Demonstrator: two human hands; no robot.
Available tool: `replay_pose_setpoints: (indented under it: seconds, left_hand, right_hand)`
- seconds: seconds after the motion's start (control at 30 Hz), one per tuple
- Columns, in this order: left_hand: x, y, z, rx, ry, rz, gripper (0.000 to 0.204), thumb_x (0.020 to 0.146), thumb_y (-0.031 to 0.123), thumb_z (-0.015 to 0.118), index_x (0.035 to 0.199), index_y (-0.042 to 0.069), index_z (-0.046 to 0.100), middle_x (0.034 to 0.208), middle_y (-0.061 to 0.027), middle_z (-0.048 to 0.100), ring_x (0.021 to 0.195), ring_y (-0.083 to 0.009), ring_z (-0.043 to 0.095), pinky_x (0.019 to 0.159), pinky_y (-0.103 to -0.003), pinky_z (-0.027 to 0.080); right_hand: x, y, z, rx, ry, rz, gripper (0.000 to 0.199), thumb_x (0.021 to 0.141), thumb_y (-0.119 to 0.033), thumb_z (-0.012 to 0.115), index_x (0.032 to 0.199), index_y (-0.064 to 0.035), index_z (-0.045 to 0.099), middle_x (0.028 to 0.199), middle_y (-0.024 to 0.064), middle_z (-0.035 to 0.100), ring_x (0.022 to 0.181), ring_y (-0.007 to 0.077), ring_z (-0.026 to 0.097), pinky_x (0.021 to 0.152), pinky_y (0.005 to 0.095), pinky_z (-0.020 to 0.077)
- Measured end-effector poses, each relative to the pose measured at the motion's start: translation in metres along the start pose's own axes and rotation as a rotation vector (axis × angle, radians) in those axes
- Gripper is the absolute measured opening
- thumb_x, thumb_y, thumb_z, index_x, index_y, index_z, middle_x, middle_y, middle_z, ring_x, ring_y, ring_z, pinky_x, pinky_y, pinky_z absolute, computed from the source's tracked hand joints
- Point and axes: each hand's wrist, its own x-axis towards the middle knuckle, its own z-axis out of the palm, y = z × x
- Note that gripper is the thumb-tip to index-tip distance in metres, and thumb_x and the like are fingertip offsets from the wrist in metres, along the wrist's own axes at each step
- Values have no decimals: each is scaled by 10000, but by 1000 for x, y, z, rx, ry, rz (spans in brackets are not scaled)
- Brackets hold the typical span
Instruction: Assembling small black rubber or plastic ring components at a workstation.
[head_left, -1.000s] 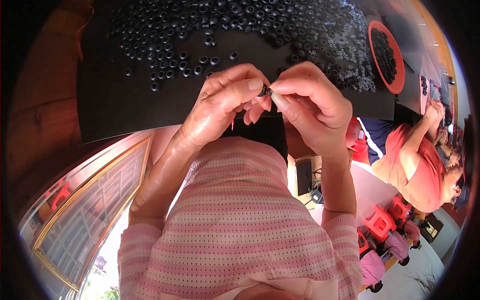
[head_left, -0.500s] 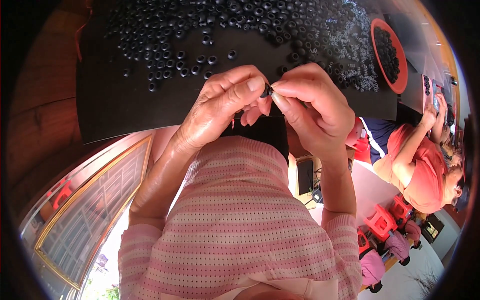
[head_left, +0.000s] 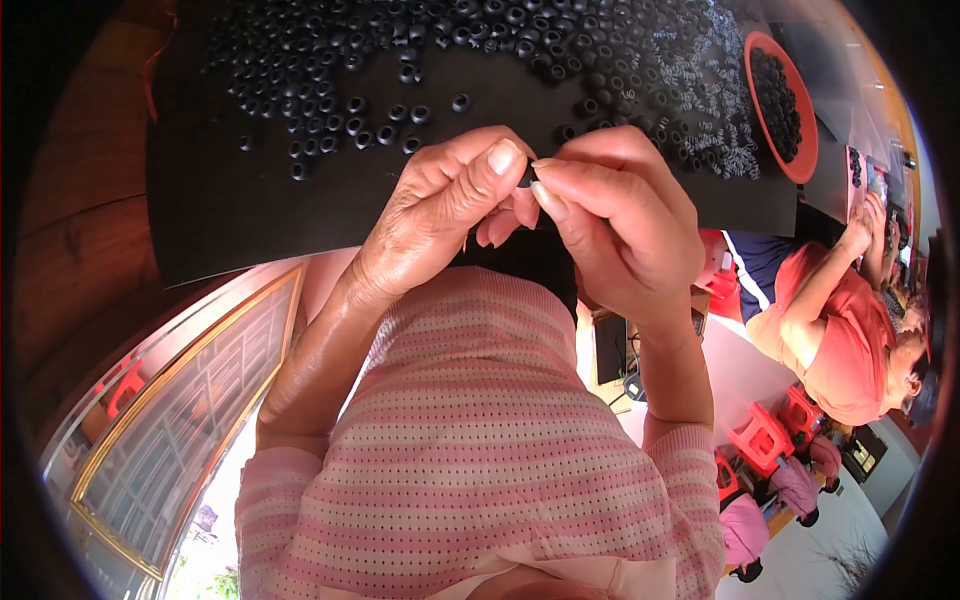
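A small black part (head_left: 527, 176) sits between my two hands just above the near edge of the black tabletop (head_left: 240, 215). My left hand (head_left: 440, 195) is closed on it, thumb pressed against the fingers. From the other side, the thumb and forefinger of my right hand (head_left: 630, 205) pinch at its edge, and the fingertips hide most of it. Beyond the hands lies a wide spread of small black hollow ring-like pieces (head_left: 325, 105). Clear and whitish coiled springs (head_left: 715, 85) are heaped at the far right.
An orange bowl (head_left: 808, 150) full of small black pieces stands at the table's right. A co-worker in a coral top (head_left: 845, 345) handles things at an adjoining table. Red stools (head_left: 760, 440) and other seated people are farther off at lower right.
Both hands have shifted very slightly left, the right thumb and forefinger moving a little over the black part. My grip on it stays much the same.
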Motion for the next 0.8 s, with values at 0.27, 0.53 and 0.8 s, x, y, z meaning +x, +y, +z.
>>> replay_pose_setpoints:
  seconds: [0.27,0.53,0.8]
  left_hand:
    - [-3,3,-7,-15,-94,-34,439,934,420,532,952,-12,610,742,-30,553,583,-72,445,503,-205,342]
    - [-4,3,-5,-50,-42,0,366,926,354,575,748,36,615,627,-7,567,506,-50,478,427,-194,348]
    - [-4,0,-6,-56,-35,41,291,909,297,616,785,36,654,615,-2,569,502,-51,489,426,-199,360]
  right_hand:
    - [-5,10,-8,-91,-11,-92,271,761,-50,734,1003,18,635,862,106,598,669,165,551,573,228,434]
    - [5,2,-12,-95,-243,81,320,721,-110,761,987,-8,615,721,81,492,581,211,526,507,306,436]
    - [0,10,-7,-149,-181,-67,281,714,-120,773,912,-22,598,653,62,556,477,175,498,403,278,369]
